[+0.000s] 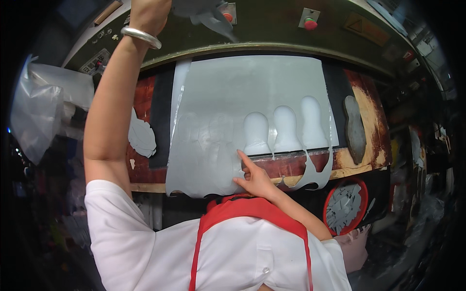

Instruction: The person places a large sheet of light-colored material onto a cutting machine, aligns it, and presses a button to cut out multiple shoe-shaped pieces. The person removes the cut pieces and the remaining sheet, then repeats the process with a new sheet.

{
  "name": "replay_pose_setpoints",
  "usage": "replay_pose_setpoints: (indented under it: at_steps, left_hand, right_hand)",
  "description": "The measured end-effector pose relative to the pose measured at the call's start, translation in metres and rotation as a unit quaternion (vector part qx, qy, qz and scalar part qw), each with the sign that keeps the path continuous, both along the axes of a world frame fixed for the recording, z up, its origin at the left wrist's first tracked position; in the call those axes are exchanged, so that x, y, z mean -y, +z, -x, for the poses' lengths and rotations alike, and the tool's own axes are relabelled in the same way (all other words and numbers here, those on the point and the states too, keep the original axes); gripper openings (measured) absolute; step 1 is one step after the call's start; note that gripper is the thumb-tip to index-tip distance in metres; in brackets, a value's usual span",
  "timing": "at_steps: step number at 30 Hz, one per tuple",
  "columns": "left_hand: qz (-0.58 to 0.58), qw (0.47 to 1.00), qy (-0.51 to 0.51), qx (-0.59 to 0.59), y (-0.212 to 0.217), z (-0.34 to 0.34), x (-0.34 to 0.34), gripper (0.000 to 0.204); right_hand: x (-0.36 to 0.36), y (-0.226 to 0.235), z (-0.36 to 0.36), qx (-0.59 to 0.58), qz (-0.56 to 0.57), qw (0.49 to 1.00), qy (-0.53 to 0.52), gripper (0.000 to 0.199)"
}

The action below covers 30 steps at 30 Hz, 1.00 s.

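We see the gray sheet [257, 87] across the counter [371, 104], nearer us than our left hand [151, 15], whose grip we cannot tell. Our right hand [256, 182], thumb and forefinger spread apart, rests at the sheet's near part. Rightward, a red basin [365, 199] holds gray scraps [343, 208].

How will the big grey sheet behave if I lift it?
The grey sheet probably flexes readily: its near edge hangs past the table. Its narrow strips between cutouts may stretch or tear, being slim.
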<state>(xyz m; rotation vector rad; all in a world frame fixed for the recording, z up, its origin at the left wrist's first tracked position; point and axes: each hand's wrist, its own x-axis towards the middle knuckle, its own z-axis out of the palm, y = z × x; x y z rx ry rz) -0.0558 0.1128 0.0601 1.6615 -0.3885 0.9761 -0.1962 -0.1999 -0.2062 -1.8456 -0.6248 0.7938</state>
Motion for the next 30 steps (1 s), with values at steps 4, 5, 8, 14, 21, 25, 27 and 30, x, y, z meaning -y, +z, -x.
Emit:
replay_pose_setpoints:
  at_steps: [4, 5, 8, 14, 21, 25, 27, 30]
  left_hand:
    - [-0.196, 0.972, 0.124, -0.040, -0.036, 0.041, 0.005, 0.015]
    - [-0.208, 0.973, 0.094, -0.031, -0.061, 0.057, 0.016, 0.011]
    - [-0.351, 0.920, -0.121, -0.129, -0.158, 0.122, 0.058, 0.078]
    - [-0.446, 0.830, -0.292, -0.161, -0.277, 0.191, 0.062, 0.063]
    - [-0.235, 0.917, -0.208, -0.248, -0.257, 0.175, 0.069, 0.055]
    - [0.122, 0.942, 0.057, -0.309, -0.191, 0.125, 0.014, 0.032]
    - [0.159, 0.974, 0.039, -0.158, -0.154, 0.100, -0.017, 0.035]
    - [0.094, 0.992, 0.024, -0.085, -0.099, 0.084, -0.055, 0.026]
  right_hand:
    - [-0.008, -0.020, 0.001, -0.051, -0.012, 0.998, -0.028, 0.088]
    - [-0.009, -0.024, 0.001, -0.084, -0.019, 0.995, -0.041, 0.089]
    - [-0.009, -0.030, 0.000, -0.208, -0.039, 0.974, -0.081, 0.087]
    - [-0.010, -0.022, 0.003, -0.382, -0.199, 0.892, -0.136, 0.082]
    - [0.000, -0.003, -0.002, -0.360, -0.130, 0.910, -0.160, 0.068]
    - [0.006, 0.019, 0.002, -0.123, -0.061, 0.976, -0.167, 0.054]
    - [0.002, 0.030, 0.007, -0.083, -0.041, 0.983, -0.160, 0.044]
    - [-0.016, 0.037, 0.013, -0.027, -0.045, 0.999, -0.003, 0.041]
